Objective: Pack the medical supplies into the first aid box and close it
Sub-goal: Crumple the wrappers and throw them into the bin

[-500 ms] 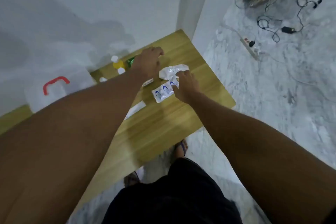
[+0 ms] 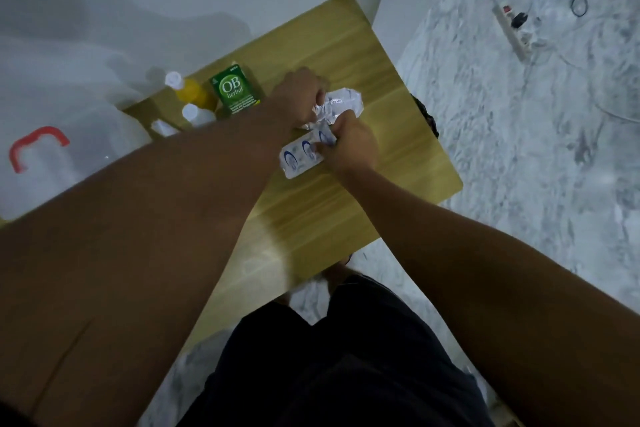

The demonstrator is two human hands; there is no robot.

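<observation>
Head view | left hand closed on crinkled clear packet, frame centre | right hand pinching blue-printed strip | first aid box far left | advice: gather both flat, lift together, avoid crushing.

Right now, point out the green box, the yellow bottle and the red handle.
green box [image 2: 234,89], head view, on its printed front face.
yellow bottle [image 2: 191,91], head view, on its body.
red handle [image 2: 34,143], head view, on its top bar.

We count two hands, two foil packets, one green carton, three white-capped bottles, one white box.
</observation>
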